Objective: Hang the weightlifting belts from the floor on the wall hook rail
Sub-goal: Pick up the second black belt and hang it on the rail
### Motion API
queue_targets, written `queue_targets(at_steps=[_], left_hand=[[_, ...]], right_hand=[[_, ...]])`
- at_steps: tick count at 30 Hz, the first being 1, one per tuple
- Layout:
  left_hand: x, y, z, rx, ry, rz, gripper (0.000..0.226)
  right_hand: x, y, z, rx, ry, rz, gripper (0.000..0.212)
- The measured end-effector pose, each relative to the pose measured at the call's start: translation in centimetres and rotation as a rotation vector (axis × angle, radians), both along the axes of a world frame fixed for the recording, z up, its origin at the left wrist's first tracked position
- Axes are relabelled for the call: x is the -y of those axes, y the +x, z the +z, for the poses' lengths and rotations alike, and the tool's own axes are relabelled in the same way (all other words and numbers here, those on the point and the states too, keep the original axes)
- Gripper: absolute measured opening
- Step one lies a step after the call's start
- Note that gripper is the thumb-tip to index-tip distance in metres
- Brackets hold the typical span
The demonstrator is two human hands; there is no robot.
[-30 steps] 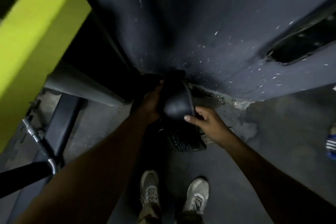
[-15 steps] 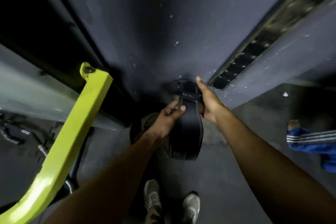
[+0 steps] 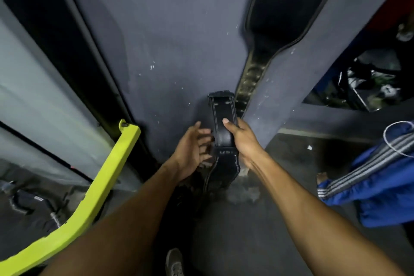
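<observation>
A black weightlifting belt [image 3: 223,127] with white stitching stands upright in front of the grey wall [image 3: 156,40], its buckle end up and its wide part hanging below. My right hand [image 3: 240,141] grips the belt's strap from the right, thumb across its front. My left hand [image 3: 192,150] is just left of the belt with fingers spread and loose, holding nothing. A second black belt [image 3: 289,6] hangs on the wall above and to the right, its strap running down behind the held belt. The hook rail itself is not visible.
A yellow-green machine frame bar [image 3: 107,170] slants across the lower left. A blue striped jacket [image 3: 376,181] lies at the right, with a shelf of clutter [image 3: 367,83] above it. My shoe [image 3: 174,262] stands on the dark floor below.
The belt has been raised higher against the wall. My left hand let go of it and opened; my right hand moved from its top end to grip the strap. The view tilted up.
</observation>
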State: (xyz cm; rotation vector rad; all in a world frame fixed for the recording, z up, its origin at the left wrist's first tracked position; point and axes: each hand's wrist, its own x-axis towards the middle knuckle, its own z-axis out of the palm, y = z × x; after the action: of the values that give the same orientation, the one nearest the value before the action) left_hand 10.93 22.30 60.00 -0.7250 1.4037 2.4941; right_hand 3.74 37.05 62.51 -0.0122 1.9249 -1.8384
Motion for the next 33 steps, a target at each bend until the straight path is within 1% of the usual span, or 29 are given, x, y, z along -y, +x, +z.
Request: queue_targets(at_steps=[5, 7, 10, 13, 15, 17, 20, 22, 26, 28, 30, 32, 33], left_hand=[[-2.4, 0.4, 12.8, -0.206, -0.117, -0.042, 0.056], [-3.1, 0.4, 17.2, -0.268, -0.094, -0.004, 0.054], [-3.6, 0.6, 22.8, -0.342, -0.083, 0.084, 0.045], [-3.7, 1.1, 26.9, -0.427, -0.091, 0.087, 0.024], [-3.9, 1.7, 29.0, -0.518, -0.117, 0.039, 0.02], [-4.0, 2.4, 30.8, -0.59, -0.175, -0.011, 0.026], [-3.8, 3.7, 32.8, -0.652, -0.247, -0.074, 0.036], [-3.2, 4.1, 33.5, -0.671, -0.26, -0.101, 0.039], [-2.2, 5.5, 34.7, -0.726, -0.3, -0.153, 0.041], [-1.8, 6.0, 35.6, -0.749, -0.339, -0.161, 0.04], [-1.5, 6.5, 36.6, -0.78, -0.368, -0.162, 0.039], [-1.3, 6.9, 37.5, -0.799, -0.384, -0.167, 0.037], [-1.3, 7.2, 37.9, -0.802, -0.384, -0.165, 0.036]], right_hand=[[-2.9, 4.9, 10.1, -0.214, -0.087, 0.114, 0.029], [-3.6, 6.2, 13.5, -0.275, -0.1, 0.143, 0.03], [-4.2, 7.9, 17.1, -0.343, -0.111, 0.168, 0.033], [-4.4, 8.9, 19.6, -0.381, -0.117, 0.159, 0.035], [-4.1, 9.4, 21.5, -0.395, -0.112, 0.114, 0.05], [-3.8, 9.5, 24.1, -0.404, -0.106, 0.002, 0.065], [-3.7, 8.6, 28.9, -0.41, -0.158, -0.115, 0.076], [-3.6, 8.0, 32.2, -0.43, -0.188, -0.106, 0.072], [-2.5, 7.7, 37.1, -0.52, -0.159, -0.081, 0.049], [-1.7, 7.9, 38.3, -0.523, -0.168, -0.108, 0.048], [-1.2, 8.3, 38.9, -0.489, -0.188, -0.074, 0.048], [-0.8, 8.8, 39.2, -0.463, -0.261, -0.009, 0.041], [-0.6, 9.0, 39.3, -0.487, -0.294, 0.007, 0.037]])
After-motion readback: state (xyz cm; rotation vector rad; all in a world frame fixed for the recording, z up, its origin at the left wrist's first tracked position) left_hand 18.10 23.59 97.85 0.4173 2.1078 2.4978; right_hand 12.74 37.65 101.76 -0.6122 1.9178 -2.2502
